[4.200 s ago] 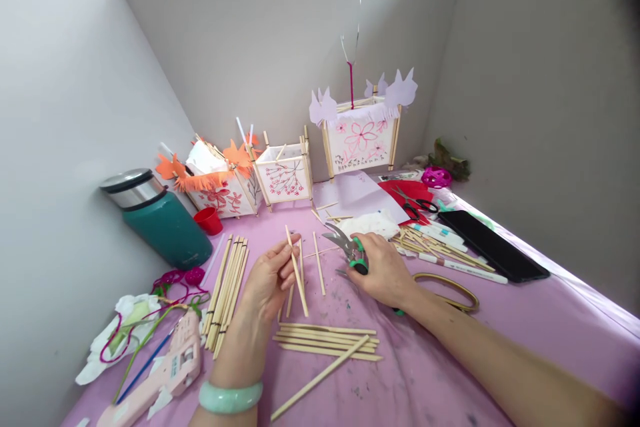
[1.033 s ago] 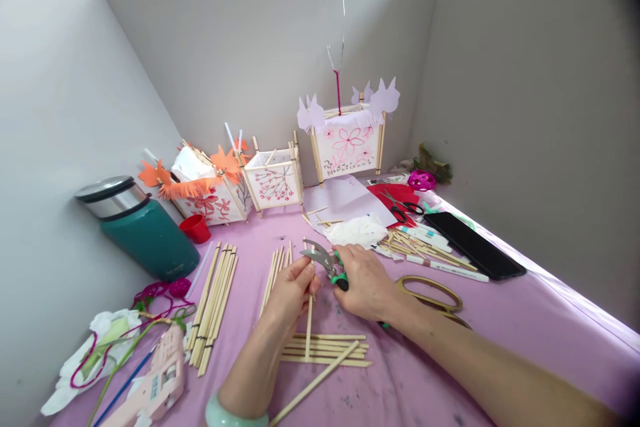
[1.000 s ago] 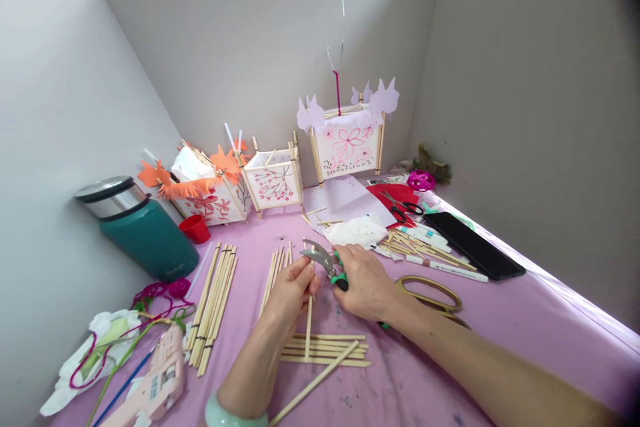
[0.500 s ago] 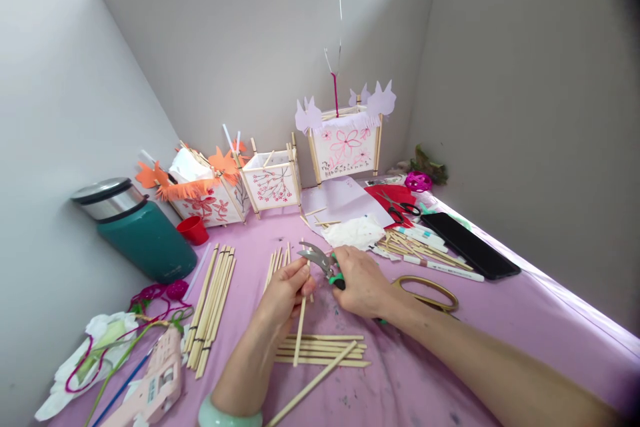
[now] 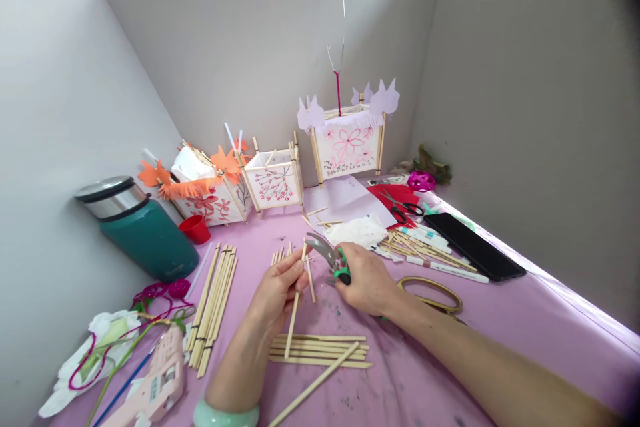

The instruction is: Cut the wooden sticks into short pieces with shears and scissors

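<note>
The left hand (image 5: 284, 280) pinched 1 pale wooden stick (image 5: 293, 320) between thumb and fingers, with a short length standing out above the grip and a longer one below. The right hand (image 5: 367, 280) was wrapped around the green-handled pruning shears (image 5: 342, 267), which pointed leftward and away from the wearer. The relation that the next move seemed to turn on was at the stick's far end: it lay just left of the curved blades (image 5: 320, 245); whether they touched could not be told.

The stick's long axis ran mostly away from the wearer, leaning slightly right at the far end, so it crossed the line of the blades at a wide angle. The left hand was on it; the right hand was apart from it, with the shears reaching between. Its near end overlapped a row of sticks (image 5: 320, 353) lying crosswise on the purple tablecloth (image 5: 400, 373), and contact there was unclear. Just right of the left hand, 1 loose stick (image 5: 311, 280) lay nearly lengthwise.
</note>
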The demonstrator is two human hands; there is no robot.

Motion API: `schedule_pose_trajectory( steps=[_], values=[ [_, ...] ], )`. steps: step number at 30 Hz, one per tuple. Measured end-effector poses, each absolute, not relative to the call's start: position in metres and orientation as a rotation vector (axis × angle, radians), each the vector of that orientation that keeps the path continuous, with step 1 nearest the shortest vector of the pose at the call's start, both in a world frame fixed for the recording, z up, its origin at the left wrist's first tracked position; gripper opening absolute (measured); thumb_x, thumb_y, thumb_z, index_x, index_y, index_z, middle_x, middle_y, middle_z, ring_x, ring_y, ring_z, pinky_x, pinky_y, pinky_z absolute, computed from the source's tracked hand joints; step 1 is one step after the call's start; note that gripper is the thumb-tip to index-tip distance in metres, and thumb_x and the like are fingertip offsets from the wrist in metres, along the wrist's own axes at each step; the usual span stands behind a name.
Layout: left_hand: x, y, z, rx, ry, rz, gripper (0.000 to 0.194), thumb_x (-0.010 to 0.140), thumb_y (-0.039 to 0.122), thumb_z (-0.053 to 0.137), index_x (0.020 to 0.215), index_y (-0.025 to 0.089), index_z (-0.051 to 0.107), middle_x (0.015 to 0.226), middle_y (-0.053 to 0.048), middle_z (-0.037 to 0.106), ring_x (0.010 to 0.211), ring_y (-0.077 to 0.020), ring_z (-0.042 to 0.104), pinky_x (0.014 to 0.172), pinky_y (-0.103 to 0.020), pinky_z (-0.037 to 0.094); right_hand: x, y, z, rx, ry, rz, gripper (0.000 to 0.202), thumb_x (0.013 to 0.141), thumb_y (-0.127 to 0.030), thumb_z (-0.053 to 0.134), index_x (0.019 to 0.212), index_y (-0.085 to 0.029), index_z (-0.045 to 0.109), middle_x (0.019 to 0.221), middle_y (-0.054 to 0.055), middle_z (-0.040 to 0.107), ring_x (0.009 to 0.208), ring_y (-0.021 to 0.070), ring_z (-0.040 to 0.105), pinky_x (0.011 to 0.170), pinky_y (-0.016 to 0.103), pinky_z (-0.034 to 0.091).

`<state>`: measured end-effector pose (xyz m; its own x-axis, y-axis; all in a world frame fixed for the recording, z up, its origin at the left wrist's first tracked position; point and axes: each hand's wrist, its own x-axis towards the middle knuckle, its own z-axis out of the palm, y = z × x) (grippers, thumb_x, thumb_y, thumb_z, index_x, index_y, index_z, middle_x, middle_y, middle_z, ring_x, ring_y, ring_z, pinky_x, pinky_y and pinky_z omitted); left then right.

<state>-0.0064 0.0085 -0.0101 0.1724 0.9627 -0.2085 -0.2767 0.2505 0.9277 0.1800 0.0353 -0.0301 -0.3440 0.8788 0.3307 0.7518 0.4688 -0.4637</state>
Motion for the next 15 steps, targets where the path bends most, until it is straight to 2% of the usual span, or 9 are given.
schedule_pose_trajectory(
  steps=[4, 8, 12, 15],
  values=[
    [-0.004, 0.008, -0.008, 0.859, 0.995, 1.092, 0.048, 0.075, 0.036, 0.069, 0.119, 0.019, 0.06, 0.054, 0.009, 0.044, 0.036, -0.0016, 0.013, 0.034, -0.016, 0.007, 0.181, 0.036, -0.033, -1.311, -2.178, 0.313, 0.031, 0.067, -0.023, 0.059, 0.097, -0.018, 0.052, 0.097, 0.008, 0.059, 0.09, 0.0228, 0.053, 0.08, 0.033, 0.039],
    [-0.002, 0.009, -0.004, 0.798, 0.999, 1.288, 0.047, 0.071, 0.033, 0.073, 0.112, 0.014, 0.061, 0.056, 0.007, 0.05, 0.035, -0.0009, 0.02, 0.032, -0.014, 0.019, 0.183, 0.034, -0.031, -1.304, -2.132, 0.321, 0.035, 0.068, -0.022, 0.06, 0.101, -0.018, 0.051, 0.099, 0.008, 0.059, 0.094, 0.0237, 0.052, 0.083, 0.034, 0.039],
    [-0.001, 0.011, -0.005, 0.766, 0.901, 1.481, 0.028, 0.071, 0.031, 0.075, 0.087, 0.012, 0.064, 0.064, 0.001, 0.059, 0.041, -0.0036, 0.039, 0.041, -0.018, 0.041, 0.187, 0.031, -0.022, -1.193, -2.05, 0.439, 0.025, 0.074, -0.022, 0.058, 0.097, -0.02, 0.049, 0.089, 0.003, 0.057, 0.082, 0.0183, 0.053, 0.074, 0.029, 0.041],
    [0.0, 0.011, -0.004, 0.754, 0.825, 1.521, 0.017, 0.075, 0.026, 0.071, 0.081, 0.013, 0.064, 0.075, -0.003, 0.067, 0.053, -0.0085, 0.056, 0.057, -0.025, 0.054, 0.189, 0.03, -0.017, -1.072, -1.961, 0.583, 0.023, 0.076, -0.021, 0.058, 0.096, -0.02, 0.049, 0.083, 0.0, 0.056, 0.074, 0.0156, 0.052, 0.069, 0.027, 0.04]
  ],
)
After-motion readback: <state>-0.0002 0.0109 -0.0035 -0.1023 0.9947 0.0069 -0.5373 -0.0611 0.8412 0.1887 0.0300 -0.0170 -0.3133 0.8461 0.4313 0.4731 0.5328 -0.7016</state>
